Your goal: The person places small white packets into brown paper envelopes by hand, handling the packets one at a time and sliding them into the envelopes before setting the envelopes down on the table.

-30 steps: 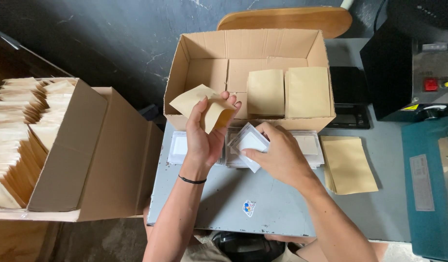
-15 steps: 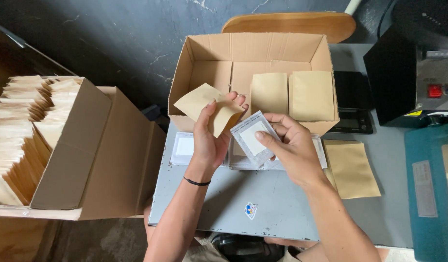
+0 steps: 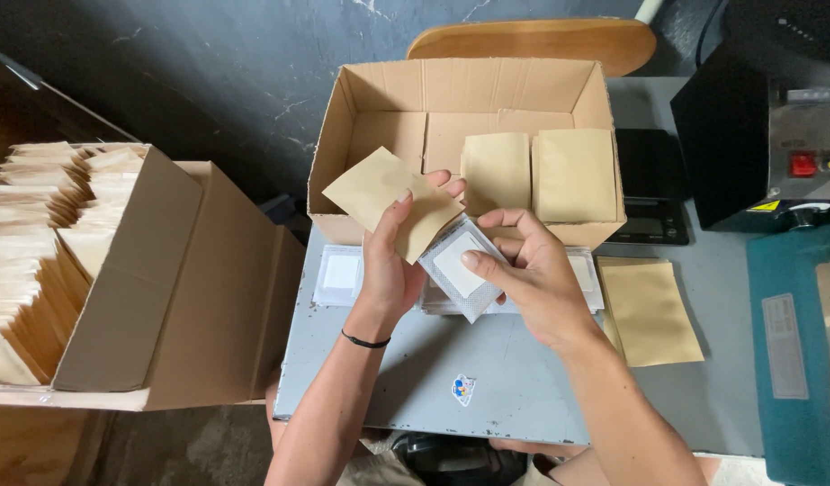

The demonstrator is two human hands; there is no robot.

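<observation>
The left hand (image 3: 390, 270) is gripping a tan pouch (image 3: 392, 203), thumb on its front and fingers curled behind, holding it tilted above the far edge of the grey surface (image 3: 487, 378). The right hand (image 3: 532, 274) is pinching a white sachet (image 3: 458, 266), thumb pressed on its face and fingers behind it. The sachet's upper corner is sitting just under the lower edge of the pouch, touching or nearly so; whether it is inside the pouch's mouth cannot be told.

Beneath both hands, white sachets are lying in piles (image 3: 341, 273) along the far edge of the surface, partly hidden by the hands. A stack of flat tan pouches (image 3: 647, 310) is lying toward the right edge. An open box (image 3: 473, 85) is sitting at the far edge, just behind the hands, with two batches of tan pouches (image 3: 533, 173) standing inside against its near wall. Beyond the box's right side a black scale (image 3: 649, 193) is resting on the surface, and a black machine (image 3: 757, 135) with a red button is standing at the far right corner. A teal device (image 3: 793, 342) is lying along the right side.

Off the surface's left edge, a second box (image 3: 176, 279) is holding rows of tan pouches (image 3: 37, 243) packed upright. A black band (image 3: 361, 340) is circling the left wrist. A sticker (image 3: 462, 388) is showing near the surface's near edge.
</observation>
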